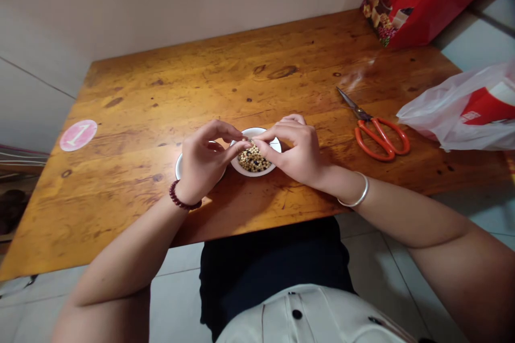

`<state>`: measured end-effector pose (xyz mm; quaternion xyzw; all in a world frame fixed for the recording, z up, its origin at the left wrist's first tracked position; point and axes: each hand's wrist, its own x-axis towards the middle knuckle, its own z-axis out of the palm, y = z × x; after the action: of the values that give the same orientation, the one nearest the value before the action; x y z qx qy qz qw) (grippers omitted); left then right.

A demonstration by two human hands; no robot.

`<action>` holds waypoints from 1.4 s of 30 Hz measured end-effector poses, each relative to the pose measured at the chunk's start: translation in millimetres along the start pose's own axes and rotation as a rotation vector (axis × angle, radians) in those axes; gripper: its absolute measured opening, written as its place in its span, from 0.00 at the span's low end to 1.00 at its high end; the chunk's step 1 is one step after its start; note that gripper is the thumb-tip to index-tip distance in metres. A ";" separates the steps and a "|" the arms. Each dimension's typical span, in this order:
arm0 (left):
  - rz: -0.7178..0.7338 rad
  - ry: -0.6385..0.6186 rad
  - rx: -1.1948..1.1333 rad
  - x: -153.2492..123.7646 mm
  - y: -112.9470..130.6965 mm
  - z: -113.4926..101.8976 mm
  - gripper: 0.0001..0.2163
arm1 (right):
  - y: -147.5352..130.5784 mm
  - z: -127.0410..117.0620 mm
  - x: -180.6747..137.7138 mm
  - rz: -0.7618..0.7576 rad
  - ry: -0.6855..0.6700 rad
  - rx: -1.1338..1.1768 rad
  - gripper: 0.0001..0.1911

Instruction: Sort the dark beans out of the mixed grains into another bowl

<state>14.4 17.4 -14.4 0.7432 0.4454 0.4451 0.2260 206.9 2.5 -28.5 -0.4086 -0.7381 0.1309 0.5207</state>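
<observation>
A small white bowl (270, 143) holding a mix of pale and dark beans (253, 159) sits near the front edge of a wooden table (225, 86). My left hand (203, 163) and my right hand (300, 153) meet over the bowl, each with fingers pinched together just above the beans. What the fingertips pinch is too small to make out. A second white dish (179, 166) lies under my left hand, mostly hidden by it. A dark bead bracelet rings my left wrist and a silver bangle my right.
Orange-handled scissors (376, 131) lie on the table to the right. A white plastic bag (462, 112) with a red box inside sits at the right edge. A red carton (418, 0) stands at the back right. A pink round sticker (78, 135) marks the left side.
</observation>
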 end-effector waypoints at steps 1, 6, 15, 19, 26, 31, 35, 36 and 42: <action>-0.001 0.001 0.008 0.2 0.0 -0.1 0.13 | 0.1 0.1 0.0 -0.002 -0.001 0.003 0.06; -0.016 0.003 0.029 0.6 0.7 -0.3 0.15 | 0.2 -0.1 0.7 -0.001 0.000 0.007 0.06; -0.040 -0.001 -0.045 -0.4 1.5 0.5 0.17 | 0.6 -0.6 -0.5 0.006 -0.008 0.002 0.07; -0.051 -0.016 -0.097 -0.3 0.9 2.2 0.18 | 0.3 0.1 -0.3 0.008 0.000 0.010 0.07; -0.064 -0.017 -0.148 -0.2 1.0 1.9 0.17 | 1.0 0.7 -0.7 -0.011 0.038 0.020 0.07; -0.057 -0.025 -0.163 -0.3 0.7 1.6 0.16 | 1.2 1.1 -0.8 -0.006 0.030 0.015 0.08; -0.063 -0.035 -0.158 -0.9 0.9 1.2 0.15 | 0.9 1.2 -0.8 0.011 0.007 0.004 0.07; -0.060 -0.041 -0.149 -1.0 1.1 0.8 0.14 | 0.8 1.0 -0.8 0.014 0.000 0.004 0.07; -0.014 -0.096 -0.069 0.1 2.5 -3.1 0.10 | 0.8 0.3 0.2 0.058 -0.031 0.036 0.06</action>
<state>12.9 16.0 -11.0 0.7523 0.4237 0.4225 0.2757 206.9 3.3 -28.9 -0.4180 -0.7317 0.1656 0.5123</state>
